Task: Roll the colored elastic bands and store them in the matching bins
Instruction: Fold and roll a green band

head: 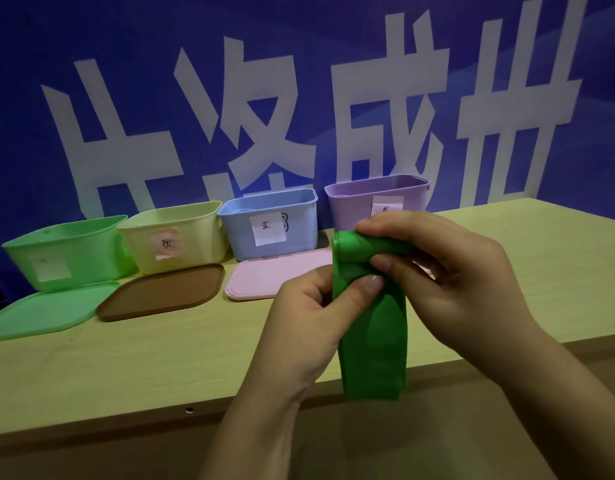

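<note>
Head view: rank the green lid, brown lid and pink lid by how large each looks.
1. green lid, largest, though cut by the frame edge and nearest the camera.
2. brown lid.
3. pink lid, smallest showing, but the hands and green band hide its right end, so its rank is unsure.

Light is dim and even, w/ a cool blue cast from the blue wall (299,46), which shows a brighter patch near 12 o'clock and goes darker toward 9 o'clock. Shadows are soft: a dark band under the table (91,368) edge at 6–7 o'clock, and no hard glare anywhere. Wide-angle lens bends the table edge and tilts the wall letters at 3 and 9 o'clock; overall pic is slightly soft, approx. sharpest in centre.
</note>
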`<action>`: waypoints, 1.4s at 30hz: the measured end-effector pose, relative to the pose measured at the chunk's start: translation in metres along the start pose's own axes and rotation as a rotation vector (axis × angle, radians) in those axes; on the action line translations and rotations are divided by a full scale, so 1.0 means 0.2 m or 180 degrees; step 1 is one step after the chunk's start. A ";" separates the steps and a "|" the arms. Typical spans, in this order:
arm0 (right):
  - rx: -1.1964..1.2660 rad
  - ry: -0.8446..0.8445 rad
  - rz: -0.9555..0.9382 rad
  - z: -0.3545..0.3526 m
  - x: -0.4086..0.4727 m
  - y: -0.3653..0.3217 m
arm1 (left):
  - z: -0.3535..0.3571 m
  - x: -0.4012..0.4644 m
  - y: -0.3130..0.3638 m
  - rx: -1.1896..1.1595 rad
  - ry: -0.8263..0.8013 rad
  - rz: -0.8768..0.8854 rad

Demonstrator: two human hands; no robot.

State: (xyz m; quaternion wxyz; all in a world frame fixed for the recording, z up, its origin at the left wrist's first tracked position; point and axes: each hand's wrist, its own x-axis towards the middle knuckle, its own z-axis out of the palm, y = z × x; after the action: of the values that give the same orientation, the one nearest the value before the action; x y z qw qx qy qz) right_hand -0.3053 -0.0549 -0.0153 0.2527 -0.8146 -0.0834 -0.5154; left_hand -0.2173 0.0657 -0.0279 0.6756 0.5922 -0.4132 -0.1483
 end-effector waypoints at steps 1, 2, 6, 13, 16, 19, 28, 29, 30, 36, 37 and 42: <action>-0.0030 0.0025 0.0003 0.00 -0.01 0.00 | 0.00 -0.01 0.00 0.0049 0.0041 0.0063; -0.0060 0.0054 0.0002 0.01 -0.01 0.00 | 0.01 -0.01 0.00 0.0096 0.0084 0.0139; -0.0255 0.0062 -0.0194 0.02 -0.03 0.00 | 0.00 -0.02 0.00 -0.0040 0.0067 0.0319; -0.0126 -0.0305 -0.0154 0.03 -0.03 0.00 | -0.04 -0.03 -0.03 -0.0222 -0.0047 0.0265; 0.0238 -0.0488 0.0195 0.04 -0.05 0.01 | -0.02 -0.04 -0.04 -0.0198 0.0171 0.0132; 0.0629 -0.0656 0.0497 0.03 -0.04 0.01 | -0.02 -0.04 -0.03 -0.0369 0.0227 -0.0034; 0.0811 -0.1376 0.1486 -0.04 0.03 -0.04 | -0.05 -0.04 -0.03 -0.0428 0.0030 0.0044; 0.0708 -0.1384 0.1398 -0.05 0.04 -0.04 | -0.05 -0.04 -0.04 -0.0435 0.0025 0.0054; 0.0634 -0.1367 0.1305 -0.05 0.04 -0.05 | -0.06 -0.03 -0.04 -0.0424 0.0014 0.0058; 0.0523 -0.1361 0.1047 -0.05 0.10 -0.04 | -0.07 -0.01 -0.02 -0.0295 0.0127 0.0094; 0.0480 -0.1320 0.1000 -0.04 0.11 -0.04 | -0.06 -0.01 -0.02 -0.0218 0.0269 0.0131; 0.0494 -0.0739 0.0742 -0.04 0.17 -0.03 | -0.08 0.03 -0.08 0.0051 0.1071 0.0150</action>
State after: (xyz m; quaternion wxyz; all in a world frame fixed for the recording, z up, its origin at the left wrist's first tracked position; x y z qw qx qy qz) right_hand -0.2984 -0.0588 0.0189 0.3615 -0.8509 -0.0566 -0.3770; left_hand -0.1977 0.0685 -0.0399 0.7339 0.6042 -0.3093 -0.0279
